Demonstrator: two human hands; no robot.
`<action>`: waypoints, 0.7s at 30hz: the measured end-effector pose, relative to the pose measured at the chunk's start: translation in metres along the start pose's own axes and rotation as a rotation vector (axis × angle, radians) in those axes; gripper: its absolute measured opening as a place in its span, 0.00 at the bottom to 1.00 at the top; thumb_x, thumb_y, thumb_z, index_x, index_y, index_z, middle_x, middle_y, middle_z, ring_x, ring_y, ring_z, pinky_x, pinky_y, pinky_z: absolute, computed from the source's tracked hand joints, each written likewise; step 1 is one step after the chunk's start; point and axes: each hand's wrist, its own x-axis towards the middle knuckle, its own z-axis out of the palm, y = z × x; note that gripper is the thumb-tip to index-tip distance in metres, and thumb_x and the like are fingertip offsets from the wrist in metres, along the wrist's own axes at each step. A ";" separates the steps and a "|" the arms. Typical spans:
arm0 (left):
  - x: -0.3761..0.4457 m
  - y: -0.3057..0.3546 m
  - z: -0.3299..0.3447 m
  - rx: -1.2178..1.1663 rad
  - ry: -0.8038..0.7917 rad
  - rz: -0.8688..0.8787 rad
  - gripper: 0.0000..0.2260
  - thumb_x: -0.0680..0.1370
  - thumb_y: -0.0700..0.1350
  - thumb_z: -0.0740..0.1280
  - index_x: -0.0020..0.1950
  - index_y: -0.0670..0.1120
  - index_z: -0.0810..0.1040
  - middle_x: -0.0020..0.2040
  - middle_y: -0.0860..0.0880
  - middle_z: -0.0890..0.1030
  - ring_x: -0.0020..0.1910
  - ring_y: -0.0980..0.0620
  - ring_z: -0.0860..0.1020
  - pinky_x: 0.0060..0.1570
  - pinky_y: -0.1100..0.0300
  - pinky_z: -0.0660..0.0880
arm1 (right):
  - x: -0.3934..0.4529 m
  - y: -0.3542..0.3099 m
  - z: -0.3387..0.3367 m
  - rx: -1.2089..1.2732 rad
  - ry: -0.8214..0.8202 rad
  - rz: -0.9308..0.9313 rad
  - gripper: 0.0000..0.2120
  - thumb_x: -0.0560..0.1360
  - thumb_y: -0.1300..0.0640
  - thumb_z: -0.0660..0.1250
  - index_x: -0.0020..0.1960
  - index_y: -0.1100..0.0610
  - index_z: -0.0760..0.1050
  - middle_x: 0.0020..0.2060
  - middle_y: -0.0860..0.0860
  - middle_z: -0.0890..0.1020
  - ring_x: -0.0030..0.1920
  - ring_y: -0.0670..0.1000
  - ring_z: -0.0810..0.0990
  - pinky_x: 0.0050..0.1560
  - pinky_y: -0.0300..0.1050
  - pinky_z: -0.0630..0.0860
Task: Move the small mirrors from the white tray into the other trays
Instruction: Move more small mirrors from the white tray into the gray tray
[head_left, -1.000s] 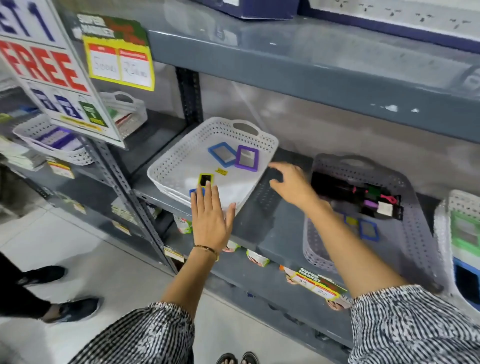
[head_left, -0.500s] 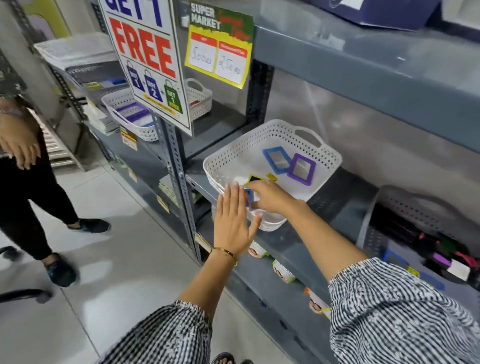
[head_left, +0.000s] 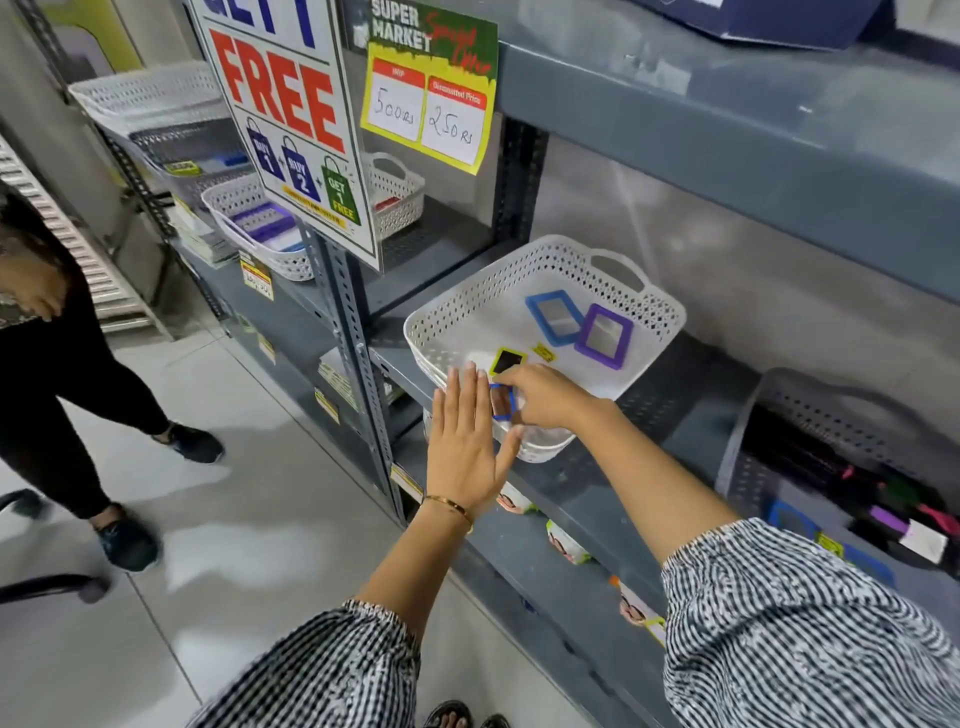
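Note:
The white tray (head_left: 545, 267) stands on the grey shelf. Inside lie a blue-framed mirror (head_left: 555, 316), a purple-framed mirror (head_left: 603, 335), a small yellow-framed mirror (head_left: 507, 360) and a yellow tag (head_left: 543, 353). My right hand (head_left: 545, 397) is at the tray's near corner, fingers closed on a small blue-framed mirror (head_left: 503, 402). My left hand (head_left: 467, 441) is flat and open, fingers together, against the tray's near rim, holding nothing. A grey tray (head_left: 831, 410) to the right holds several dark and coloured items.
A "FREE" sign (head_left: 291, 119) and a yellow price card (head_left: 428, 104) hang above left. More white trays (head_left: 244, 208) sit on the left shelves. Another person (head_left: 57, 353) stands on the tiled floor at left. The upper shelf (head_left: 727, 124) overhangs the tray.
My right hand came from the grey tray's side across to the white tray's near corner and closed on the small blue-framed mirror. The view swung left. My left hand stayed by the rim.

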 end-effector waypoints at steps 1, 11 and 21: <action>0.000 0.000 0.000 0.003 -0.004 0.000 0.33 0.78 0.63 0.42 0.74 0.41 0.47 0.75 0.42 0.50 0.74 0.51 0.38 0.73 0.52 0.40 | -0.001 0.000 0.000 -0.004 0.005 0.006 0.12 0.66 0.59 0.70 0.50 0.54 0.78 0.46 0.55 0.84 0.45 0.56 0.81 0.47 0.56 0.81; 0.001 0.006 -0.012 0.045 -0.060 0.019 0.35 0.78 0.64 0.40 0.74 0.39 0.48 0.75 0.39 0.54 0.74 0.44 0.46 0.72 0.54 0.35 | -0.023 0.004 -0.013 0.106 0.155 0.003 0.18 0.65 0.65 0.72 0.55 0.62 0.77 0.53 0.59 0.79 0.54 0.58 0.78 0.56 0.55 0.77; 0.027 0.095 -0.004 -0.068 -0.064 0.310 0.33 0.79 0.60 0.44 0.72 0.35 0.58 0.72 0.35 0.62 0.73 0.39 0.55 0.70 0.50 0.43 | -0.145 0.061 -0.046 0.308 0.455 0.341 0.21 0.65 0.67 0.73 0.57 0.69 0.76 0.57 0.61 0.74 0.59 0.57 0.74 0.48 0.28 0.66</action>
